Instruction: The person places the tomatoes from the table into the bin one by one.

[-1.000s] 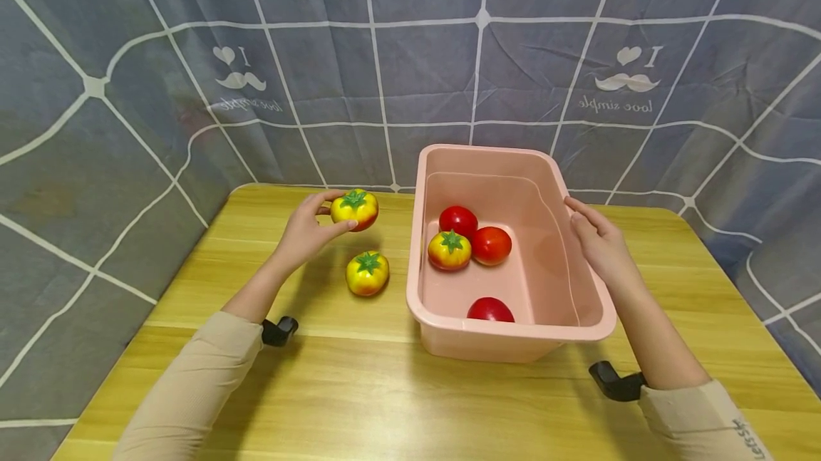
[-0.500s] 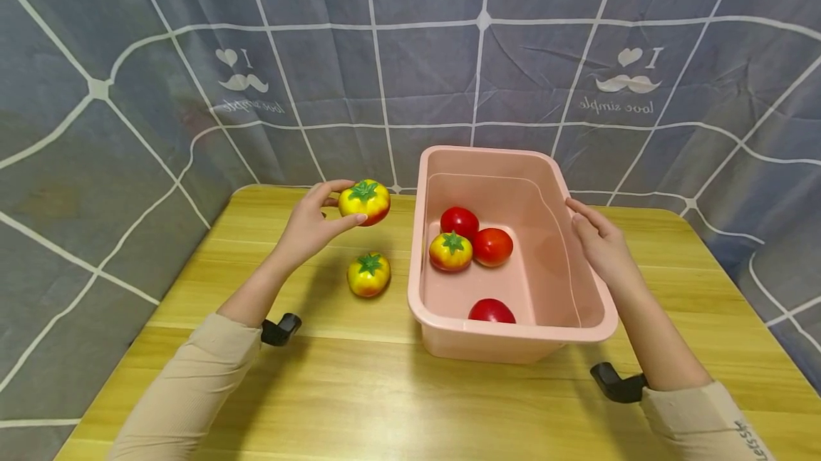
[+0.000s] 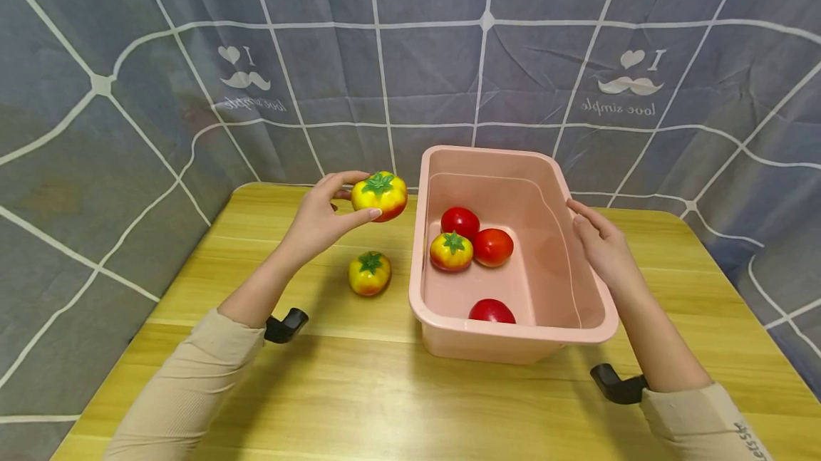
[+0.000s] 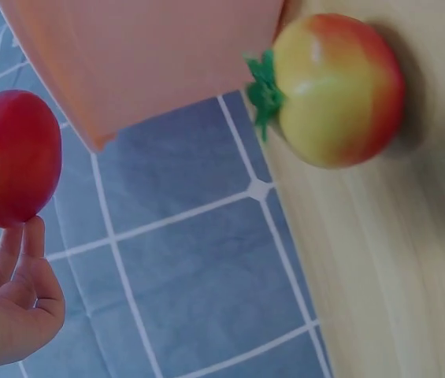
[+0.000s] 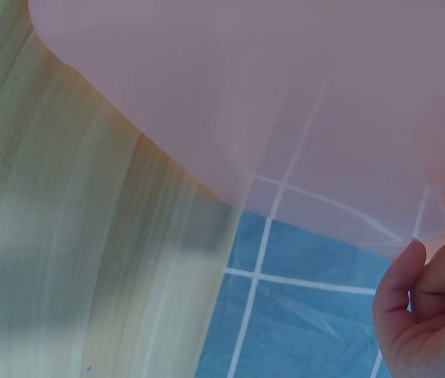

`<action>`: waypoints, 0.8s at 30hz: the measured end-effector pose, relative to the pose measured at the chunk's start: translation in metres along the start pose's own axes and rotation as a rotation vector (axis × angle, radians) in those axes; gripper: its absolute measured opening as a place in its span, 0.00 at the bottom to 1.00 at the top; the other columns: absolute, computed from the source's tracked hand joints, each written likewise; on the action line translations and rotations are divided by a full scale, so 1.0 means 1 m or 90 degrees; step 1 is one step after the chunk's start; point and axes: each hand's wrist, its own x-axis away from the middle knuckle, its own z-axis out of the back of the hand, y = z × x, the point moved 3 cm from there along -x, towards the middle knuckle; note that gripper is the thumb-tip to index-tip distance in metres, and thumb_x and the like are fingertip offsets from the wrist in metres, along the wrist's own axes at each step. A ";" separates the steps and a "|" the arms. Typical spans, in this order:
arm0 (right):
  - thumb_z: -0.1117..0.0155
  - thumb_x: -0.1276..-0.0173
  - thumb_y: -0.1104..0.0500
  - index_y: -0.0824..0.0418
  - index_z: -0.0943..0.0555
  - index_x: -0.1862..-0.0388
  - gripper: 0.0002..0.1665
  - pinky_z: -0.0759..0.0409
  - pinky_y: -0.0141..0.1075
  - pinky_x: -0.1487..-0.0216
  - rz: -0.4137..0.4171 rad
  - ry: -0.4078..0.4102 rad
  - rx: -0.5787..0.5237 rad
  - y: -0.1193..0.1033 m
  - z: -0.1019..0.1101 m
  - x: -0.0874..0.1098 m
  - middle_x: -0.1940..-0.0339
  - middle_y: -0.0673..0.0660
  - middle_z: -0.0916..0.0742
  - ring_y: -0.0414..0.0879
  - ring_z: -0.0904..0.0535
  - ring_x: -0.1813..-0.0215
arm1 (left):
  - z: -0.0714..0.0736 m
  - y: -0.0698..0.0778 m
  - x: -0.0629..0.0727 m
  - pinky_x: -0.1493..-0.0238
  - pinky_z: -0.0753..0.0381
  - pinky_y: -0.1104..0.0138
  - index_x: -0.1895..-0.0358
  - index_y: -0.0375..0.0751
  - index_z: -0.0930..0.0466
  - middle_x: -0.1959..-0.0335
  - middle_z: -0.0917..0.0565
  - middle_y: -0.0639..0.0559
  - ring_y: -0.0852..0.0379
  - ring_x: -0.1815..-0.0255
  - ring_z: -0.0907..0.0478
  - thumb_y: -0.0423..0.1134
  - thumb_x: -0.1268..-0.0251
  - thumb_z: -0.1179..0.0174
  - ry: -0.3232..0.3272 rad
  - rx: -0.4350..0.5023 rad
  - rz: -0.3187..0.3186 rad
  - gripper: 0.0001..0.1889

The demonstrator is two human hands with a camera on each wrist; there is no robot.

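Thumb and fingers of my left hand (image 3: 325,217) pinch a yellow-red tomato (image 3: 380,196) with a green leafy top, raised above the table left of the pink tub (image 3: 513,333). The left wrist view shows its red underside (image 4: 19,157). Another yellow-red tomato (image 3: 369,273) sits on the table below that hand. My right hand (image 3: 603,247) grips the tub's right rim; curled fingers show beside the tub wall in the right wrist view. Inside the tub lie a yellow-red tomato (image 3: 452,252) and three plain red ones, the nearest (image 3: 492,311) partly hidden by the front rim.
The wooden table (image 3: 359,397) carries everything. A grey curtain (image 3: 423,76) with white grid lines hangs behind it and along both sides. Black wrist mounts (image 3: 286,325) stick out inward from both forearms.
My left hand has lifted the held tomato and carried it right, closer to the tub's left rim. The right hand, the tub and the tomatoes in it have stayed in place.
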 end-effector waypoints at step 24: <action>0.61 0.26 0.44 0.57 0.41 0.28 0.32 0.37 0.53 0.38 -0.005 -0.003 -0.008 0.000 -0.001 0.001 0.29 0.63 0.38 0.61 0.40 0.33 | -0.038 0.040 0.000 0.52 0.24 0.59 0.41 0.48 0.27 0.46 0.27 0.53 0.52 0.50 0.27 0.46 0.47 0.32 -0.076 0.035 -0.048 0.28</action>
